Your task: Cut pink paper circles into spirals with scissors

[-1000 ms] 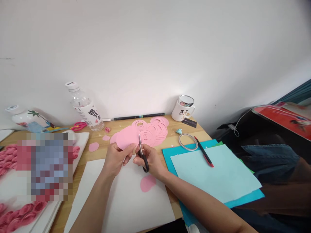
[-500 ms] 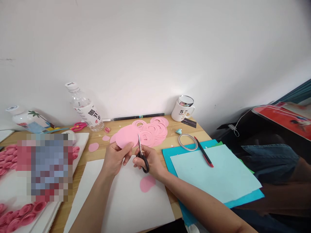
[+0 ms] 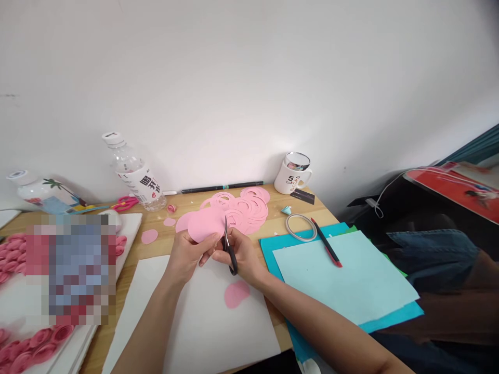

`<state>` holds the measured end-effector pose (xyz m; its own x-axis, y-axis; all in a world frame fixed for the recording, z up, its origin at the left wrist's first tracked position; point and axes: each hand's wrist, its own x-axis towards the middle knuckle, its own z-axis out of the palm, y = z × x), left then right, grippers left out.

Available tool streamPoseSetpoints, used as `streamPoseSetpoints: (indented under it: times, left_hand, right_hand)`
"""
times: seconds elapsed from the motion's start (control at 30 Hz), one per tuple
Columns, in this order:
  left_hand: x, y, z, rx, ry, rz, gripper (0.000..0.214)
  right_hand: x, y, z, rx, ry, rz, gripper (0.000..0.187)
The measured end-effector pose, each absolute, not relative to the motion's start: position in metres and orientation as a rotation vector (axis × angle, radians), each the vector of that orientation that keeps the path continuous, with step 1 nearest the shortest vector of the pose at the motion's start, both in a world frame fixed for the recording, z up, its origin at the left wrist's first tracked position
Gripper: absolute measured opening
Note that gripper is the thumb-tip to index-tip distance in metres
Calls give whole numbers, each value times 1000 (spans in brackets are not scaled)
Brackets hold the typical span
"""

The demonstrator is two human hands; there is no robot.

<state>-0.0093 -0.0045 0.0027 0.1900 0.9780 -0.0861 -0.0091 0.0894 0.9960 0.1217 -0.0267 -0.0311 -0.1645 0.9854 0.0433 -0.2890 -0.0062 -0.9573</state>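
Presently, left hand (image 3: 189, 255): fingers pinch the pink paper (image 3: 205, 224), held above the bench (image 3: 161, 248) | right hand (image 3: 244, 254): fingers hold the scissors (image 3: 232, 256), blades at the paper's right edge | behind: heap of pink rings (image 3: 255, 208) | below: white sheet (image 3: 224, 332), carrying one pink piece (image 3: 236, 294)

Black-handled scissors (image 3: 233, 261) at pink paper (image 3: 206, 224)

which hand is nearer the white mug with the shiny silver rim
Right: the right hand, holding black-handled metal scissors, is in front and left of the mug; the left hand, holding pink paper, is farther left.
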Motion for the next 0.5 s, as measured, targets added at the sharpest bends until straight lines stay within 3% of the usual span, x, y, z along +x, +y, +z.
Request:
streamPoseSetpoints:
  times: [0.5]
  left_hand:
    - [-13, -4, 2, 1260, 1088, 1002, 29]
  right_hand:
    - [123, -28, -26, -893, -1122, 1485, 46]
